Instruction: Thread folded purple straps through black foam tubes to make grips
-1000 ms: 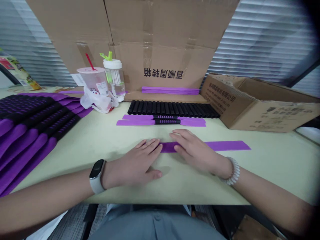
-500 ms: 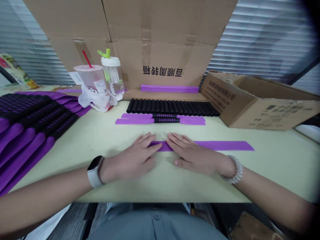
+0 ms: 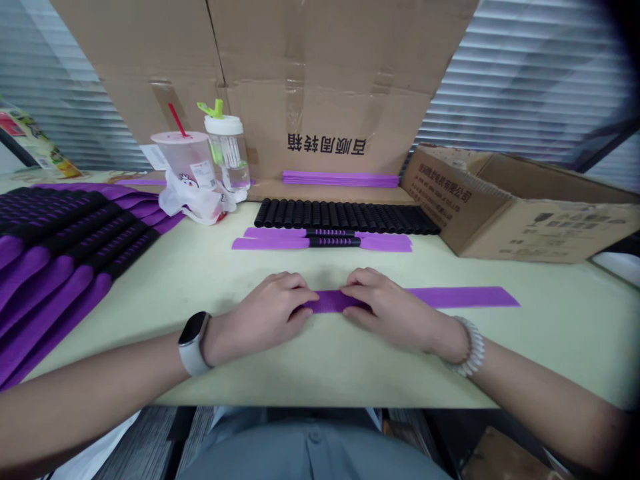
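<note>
A flat purple strip (image 3: pixel 465 297) lies across the table in front of me, its right part stretching out past my right wrist. My left hand (image 3: pixel 277 307) has its fingers curled around the strip's left end, which the hand hides. A short way to the right, my right hand (image 3: pixel 383 303) pinches the same strip between thumb and bent fingers. Beyond my hands lie two purple strips with black ribbed sleeves (image 3: pixel 334 243) around their middles. Behind these stands a row of black ribbed tubes (image 3: pixel 345 215).
A stack of purple strips (image 3: pixel 340 179) rests against the tall cardboard (image 3: pixel 330 80). At left is a pile of sleeved purple bands (image 3: pixel 75 233), near a plastic-bagged drink cup (image 3: pixel 185 160) and a water bottle (image 3: pixel 227 153). An open cardboard box (image 3: pixel 540 227) stands at right.
Both hands were lying flat with fingers stretched over the strip; now their fingers are bent and gripping it. The strip has shifted slightly right and toward me.
</note>
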Demonstrator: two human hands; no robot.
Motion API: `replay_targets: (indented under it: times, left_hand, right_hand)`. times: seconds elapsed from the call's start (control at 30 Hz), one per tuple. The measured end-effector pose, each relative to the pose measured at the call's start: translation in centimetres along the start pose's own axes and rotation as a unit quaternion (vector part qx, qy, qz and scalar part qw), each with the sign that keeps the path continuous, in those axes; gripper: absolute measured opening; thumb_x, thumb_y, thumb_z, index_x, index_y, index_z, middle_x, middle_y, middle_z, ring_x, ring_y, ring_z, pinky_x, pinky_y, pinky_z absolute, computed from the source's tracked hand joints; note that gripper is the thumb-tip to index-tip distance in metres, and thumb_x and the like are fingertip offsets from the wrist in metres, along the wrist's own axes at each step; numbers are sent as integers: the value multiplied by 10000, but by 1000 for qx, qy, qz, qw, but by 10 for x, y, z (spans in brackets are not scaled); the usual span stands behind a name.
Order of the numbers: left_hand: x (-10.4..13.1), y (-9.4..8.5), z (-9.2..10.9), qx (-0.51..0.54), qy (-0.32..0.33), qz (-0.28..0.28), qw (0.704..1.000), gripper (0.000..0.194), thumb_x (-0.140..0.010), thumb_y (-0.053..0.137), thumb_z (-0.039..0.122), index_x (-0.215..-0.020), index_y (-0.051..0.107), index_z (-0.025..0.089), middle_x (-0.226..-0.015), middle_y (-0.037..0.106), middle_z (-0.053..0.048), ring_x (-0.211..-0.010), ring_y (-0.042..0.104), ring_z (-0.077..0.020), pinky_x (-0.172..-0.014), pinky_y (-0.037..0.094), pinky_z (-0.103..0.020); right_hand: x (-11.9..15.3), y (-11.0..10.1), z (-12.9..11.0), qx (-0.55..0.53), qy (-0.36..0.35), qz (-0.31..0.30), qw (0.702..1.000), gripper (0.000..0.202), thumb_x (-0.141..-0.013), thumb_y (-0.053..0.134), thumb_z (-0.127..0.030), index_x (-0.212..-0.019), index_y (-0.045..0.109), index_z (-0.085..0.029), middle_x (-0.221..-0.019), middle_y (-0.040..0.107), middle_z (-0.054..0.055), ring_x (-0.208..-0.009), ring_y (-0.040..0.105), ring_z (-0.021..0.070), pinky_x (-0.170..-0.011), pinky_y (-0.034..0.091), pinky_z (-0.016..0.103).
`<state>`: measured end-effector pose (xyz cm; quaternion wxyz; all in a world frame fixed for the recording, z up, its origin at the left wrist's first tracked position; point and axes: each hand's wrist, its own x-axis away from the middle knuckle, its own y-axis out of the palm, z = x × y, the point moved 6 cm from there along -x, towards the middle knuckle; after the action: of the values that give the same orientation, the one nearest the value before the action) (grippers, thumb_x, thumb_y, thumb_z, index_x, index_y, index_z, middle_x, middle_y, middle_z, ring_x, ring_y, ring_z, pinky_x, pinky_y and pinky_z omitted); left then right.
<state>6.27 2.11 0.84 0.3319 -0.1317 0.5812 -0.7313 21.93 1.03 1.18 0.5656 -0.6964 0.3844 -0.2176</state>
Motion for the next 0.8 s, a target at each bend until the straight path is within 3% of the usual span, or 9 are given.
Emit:
replay_targets:
  times: [0.17,0.53,0.8]
  left_hand:
    - [-1,-3,-2,1,-23,9,1000,219,-892,536,218,-1074,655,187,-956,620,-56,-927,576,-208,-875,466,-376]
    - [-3,1,-3,15,-18,-1,1000,176,-882,549,243,-985,673,172,-889,606,-54,-859,579,-196,-819,478,-348]
    - [-2,-1,-3,2,-25,24,999,149,-864,569,259,-933,679,187,-864,625,-50,-845,585,-206,-801,483,-361]
  right_hand:
    - [-1,-1,-2,2,-9,-5,1000,179,-915,544,-252,-981,679,-155,-899,574,78,-875,550,204,-850,475,384]
    - [-12,6,-12,-20,-32,17,999,162,-893,563,-205,-1007,658,-141,-897,578,73,-874,534,199,-838,467,361]
    - [-10,5,-14,-12,-40,8,999,143,-908,544,-216,-957,662,-152,-897,582,73,-875,538,197,-839,464,361]
